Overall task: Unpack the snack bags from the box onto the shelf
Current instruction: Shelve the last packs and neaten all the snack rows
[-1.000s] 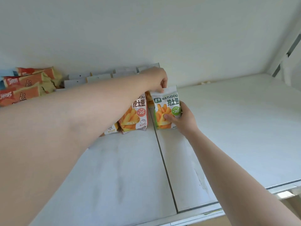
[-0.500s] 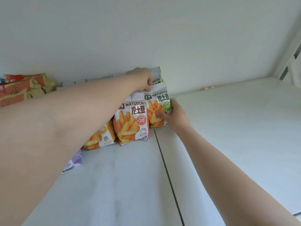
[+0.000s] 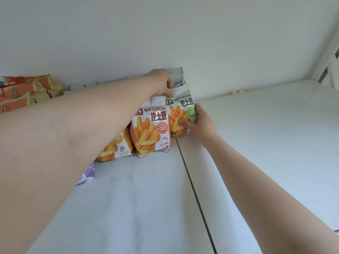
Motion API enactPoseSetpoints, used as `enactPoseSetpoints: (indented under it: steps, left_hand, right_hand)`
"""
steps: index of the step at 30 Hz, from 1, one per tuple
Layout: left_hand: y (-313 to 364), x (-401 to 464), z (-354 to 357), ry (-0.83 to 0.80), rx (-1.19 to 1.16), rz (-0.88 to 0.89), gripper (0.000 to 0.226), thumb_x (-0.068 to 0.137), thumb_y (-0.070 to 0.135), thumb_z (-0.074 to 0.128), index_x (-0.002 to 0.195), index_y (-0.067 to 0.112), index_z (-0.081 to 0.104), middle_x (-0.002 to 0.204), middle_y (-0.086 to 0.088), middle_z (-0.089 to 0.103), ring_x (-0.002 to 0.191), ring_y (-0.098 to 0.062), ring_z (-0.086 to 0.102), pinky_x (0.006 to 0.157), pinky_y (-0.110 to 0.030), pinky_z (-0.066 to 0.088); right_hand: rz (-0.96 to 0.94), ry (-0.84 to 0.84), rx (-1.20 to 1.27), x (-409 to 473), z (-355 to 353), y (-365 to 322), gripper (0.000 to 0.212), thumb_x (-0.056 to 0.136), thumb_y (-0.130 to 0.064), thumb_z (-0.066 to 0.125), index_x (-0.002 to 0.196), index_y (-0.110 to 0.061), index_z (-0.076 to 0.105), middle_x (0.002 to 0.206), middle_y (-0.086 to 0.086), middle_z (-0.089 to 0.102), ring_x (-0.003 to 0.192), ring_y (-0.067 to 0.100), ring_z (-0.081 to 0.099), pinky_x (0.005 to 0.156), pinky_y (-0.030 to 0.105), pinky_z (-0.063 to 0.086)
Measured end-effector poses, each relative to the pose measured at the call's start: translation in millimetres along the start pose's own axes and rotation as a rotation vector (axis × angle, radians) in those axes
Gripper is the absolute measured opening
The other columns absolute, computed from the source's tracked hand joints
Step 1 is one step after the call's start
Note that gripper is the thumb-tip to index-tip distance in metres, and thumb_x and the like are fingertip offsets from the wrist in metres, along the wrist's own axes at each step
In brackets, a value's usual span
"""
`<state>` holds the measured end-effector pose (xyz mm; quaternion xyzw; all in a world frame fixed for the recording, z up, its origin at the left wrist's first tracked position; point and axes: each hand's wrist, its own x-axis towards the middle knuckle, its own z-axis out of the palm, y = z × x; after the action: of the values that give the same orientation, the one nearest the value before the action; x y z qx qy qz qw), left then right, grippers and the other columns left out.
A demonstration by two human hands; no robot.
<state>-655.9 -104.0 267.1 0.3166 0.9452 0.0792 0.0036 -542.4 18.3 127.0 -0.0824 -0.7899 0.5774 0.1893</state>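
A green-labelled fries snack bag (image 3: pixel 180 109) stands upright on the white shelf (image 3: pixel 139 198) near the back wall. My right hand (image 3: pixel 199 123) grips its right lower side, thumb across the front. My left hand (image 3: pixel 161 82) pinches its top edge from above. Next to it on the left stands a red-labelled fries bag (image 3: pixel 151 129), then an orange one (image 3: pixel 117 149) partly hidden by my left forearm. More bags of the same kind (image 3: pixel 178 77) stand behind the green one. The box is out of view.
Orange and red snack packs (image 3: pixel 23 92) lie stacked at the far left of the shelf. A purple bag (image 3: pixel 87 176) peeks out under my left arm. A seam (image 3: pixel 194 189) divides the shelf; the right panel (image 3: pixel 271 136) is bare.
The green bag has been pushed back and left against the row. The camera has moved closer, so the red and orange bags show more fully.
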Motion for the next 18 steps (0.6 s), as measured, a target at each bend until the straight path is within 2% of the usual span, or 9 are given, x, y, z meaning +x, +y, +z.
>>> enactPoseSetpoints:
  steps: [3,6,9,12,14,18]
  left_hand:
    - [-2,0,1,0.001,-0.004,-0.009,0.030,0.082,0.028,0.075,0.106,0.012,0.067,0.098,0.001,0.058,0.090,-0.017,0.052,0.076,-0.030,0.038]
    - [-2,0,2,0.009,-0.014,-0.013,0.031,0.083,0.029,0.074,0.107,0.012,0.067,0.098,0.002,0.059,0.091,-0.017,0.052,0.077,-0.030,0.039]
    - [-2,-2,2,0.021,-0.017,-0.021,0.027,0.084,0.029,0.073,0.105,0.013,0.068,0.105,-0.002,0.064,0.091,-0.018,0.055,0.078,-0.030,0.042]
    - [0,-8,-5,0.037,-0.047,-0.031,0.023,0.086,0.029,0.071,0.102,0.014,0.067,0.110,-0.005,0.066,0.095,-0.021,0.060,0.081,-0.031,0.045]
    - [5,-16,-11,0.053,-0.074,-0.041,0.028,0.088,0.032,0.068,0.108,0.013,0.065,0.114,-0.004,0.064,0.102,-0.023,0.060,0.086,-0.033,0.046]
    - [19,-40,-23,0.101,-0.148,-0.046,0.044,0.092,0.039,0.060,0.126,0.012,0.055,0.128,-0.005,0.056,0.114,-0.023,0.054,0.094,-0.033,0.042]
  right_hand:
    - [0.003,-0.004,0.000,1,0,-1,0.053,0.079,-0.015,0.080,0.126,-0.016,0.056,0.105,-0.009,0.068,0.089,0.000,0.063,0.077,0.022,0.052]
    - [0.011,-0.007,-0.013,2,0,0,0.054,0.079,-0.018,0.080,0.127,-0.017,0.055,0.106,-0.010,0.068,0.089,0.000,0.063,0.081,0.026,0.053]
    - [0.019,-0.021,-0.003,1,-1,-1,0.068,0.079,-0.022,0.081,0.137,-0.020,0.047,0.119,-0.008,0.064,0.106,0.009,0.063,0.095,0.036,0.052]
    - [0.042,-0.028,-0.040,-8,-8,-9,0.086,0.080,-0.023,0.081,0.150,-0.020,0.031,0.139,-0.001,0.051,0.126,0.016,0.051,0.101,0.031,0.044]
    - [0.065,-0.039,-0.085,-16,-17,-17,0.086,0.083,-0.025,0.077,0.153,-0.019,0.027,0.148,0.002,0.044,0.134,0.017,0.042,0.098,0.024,0.036]
    - [0.096,-0.020,-0.134,-32,-40,-34,0.080,0.087,-0.031,0.073,0.153,-0.023,0.027,0.153,0.003,0.039,0.141,0.020,0.037,0.100,0.024,0.033]
